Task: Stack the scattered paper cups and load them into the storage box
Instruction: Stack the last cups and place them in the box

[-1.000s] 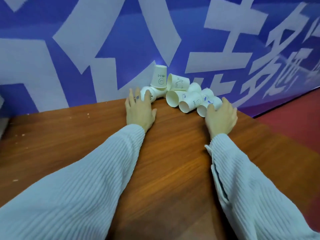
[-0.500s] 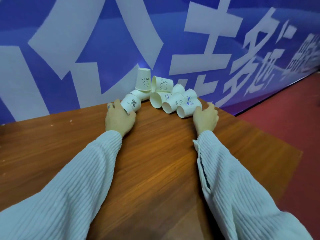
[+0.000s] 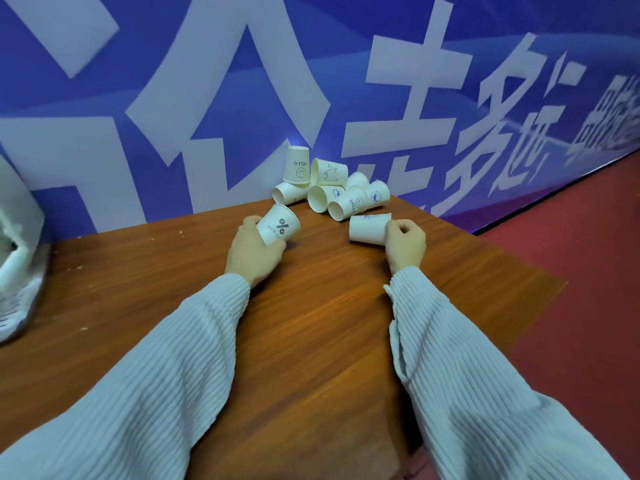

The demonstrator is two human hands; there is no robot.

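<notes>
The left hand (image 3: 254,252) grips a smooth white paper cup printed "NICE DAY" (image 3: 278,227), tilted rim-up, and the right hand (image 3: 406,244) curls round a second cup (image 3: 367,228) lying on its side with its mouth toward the left hand, bare wood-grain tabletop (image 3: 322,306) between and behind both grips. Just beyond both grips the remaining cups (image 3: 332,188) lie heaped against the blue banner (image 3: 242,81) at the table's far edge, one standing upside down on the heap. Well out from the left grip sits a pale, blurred container (image 3: 17,244); past the right grip the table ends at red floor (image 3: 588,306).
</notes>
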